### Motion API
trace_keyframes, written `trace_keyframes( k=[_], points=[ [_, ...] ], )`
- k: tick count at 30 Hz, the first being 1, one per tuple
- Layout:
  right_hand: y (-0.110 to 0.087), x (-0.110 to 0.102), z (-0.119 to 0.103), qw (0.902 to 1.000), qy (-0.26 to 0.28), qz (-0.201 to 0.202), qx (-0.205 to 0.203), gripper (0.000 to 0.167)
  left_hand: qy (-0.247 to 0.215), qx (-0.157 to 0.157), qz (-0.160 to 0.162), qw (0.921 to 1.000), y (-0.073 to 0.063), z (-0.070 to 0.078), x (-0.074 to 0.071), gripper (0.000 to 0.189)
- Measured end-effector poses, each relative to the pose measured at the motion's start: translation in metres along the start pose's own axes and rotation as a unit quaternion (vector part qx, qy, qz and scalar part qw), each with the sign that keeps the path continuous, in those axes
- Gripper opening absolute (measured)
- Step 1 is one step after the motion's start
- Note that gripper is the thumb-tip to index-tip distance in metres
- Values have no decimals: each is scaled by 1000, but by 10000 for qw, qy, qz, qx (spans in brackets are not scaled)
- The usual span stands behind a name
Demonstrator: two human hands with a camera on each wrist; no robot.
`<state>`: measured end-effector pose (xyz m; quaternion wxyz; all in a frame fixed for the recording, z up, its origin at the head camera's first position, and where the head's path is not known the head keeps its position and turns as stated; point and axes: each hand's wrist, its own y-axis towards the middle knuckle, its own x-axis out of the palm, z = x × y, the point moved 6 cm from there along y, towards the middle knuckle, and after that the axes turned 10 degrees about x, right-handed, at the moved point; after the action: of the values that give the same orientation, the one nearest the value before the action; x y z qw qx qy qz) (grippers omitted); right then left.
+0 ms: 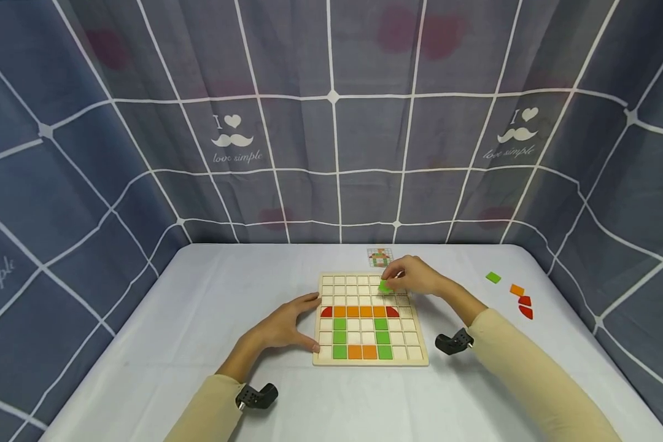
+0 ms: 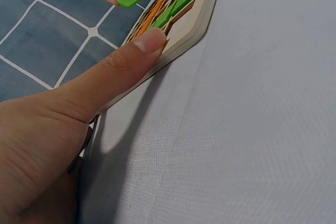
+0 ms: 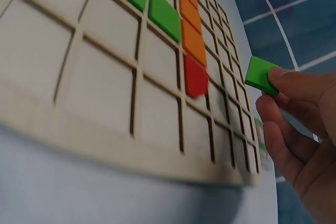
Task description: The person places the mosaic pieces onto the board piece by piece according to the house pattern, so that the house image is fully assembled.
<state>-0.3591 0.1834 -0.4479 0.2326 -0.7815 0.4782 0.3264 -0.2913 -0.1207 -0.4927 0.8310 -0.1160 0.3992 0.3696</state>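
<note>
A wooden grid board [image 1: 371,363] lies on the white table. Orange tiles [image 1: 352,311] form a row across it, with a rounded red piece [image 1: 392,312] at each end. Green tiles [image 1: 339,337] run down in two columns, and two orange tiles sit between their lower ends. My left hand [image 1: 279,325] rests against the board's left edge, its thumb [image 2: 123,66] extended onto the rim near the front corner. Over the board's upper right cells, my right hand [image 1: 416,274] pinches a green square tile [image 3: 261,75] between thumb and fingers, raised off the grid.
Behind the board lies a small pattern card [image 1: 380,258]. To the right are a loose green tile [image 1: 493,277], an orange tile [image 1: 516,290] and two red pieces [image 1: 525,312]. A checked curtain [image 1: 364,135] encloses the table's back and sides.
</note>
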Motion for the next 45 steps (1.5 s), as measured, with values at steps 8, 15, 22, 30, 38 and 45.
trace_keyframes(
  k=[8,15,22,30,38,45],
  points=[
    [19,35,-24,9969,199,-489,-577,9,22,-60,-18,10000,1,-2,2,110],
    [28,52,-38,9964,280,-576,-553,5,-17,-43,-20,10000,3,-4,3,109],
    [32,65,-46,9969,-19,-632,-476,5,54,-68,-52,9999,3,-4,1,110],
    [29,64,-48,9964,-434,-492,-541,8,-3,-60,-1,10000,3,-3,0,110],
    [26,63,-45,9969,-365,-592,-361,8,-71,-68,-17,10000,2,-2,1,110],
    [26,66,-50,9932,-801,-382,-754,7,-55,-74,-10,10000,2,-5,2,110]
  ],
)
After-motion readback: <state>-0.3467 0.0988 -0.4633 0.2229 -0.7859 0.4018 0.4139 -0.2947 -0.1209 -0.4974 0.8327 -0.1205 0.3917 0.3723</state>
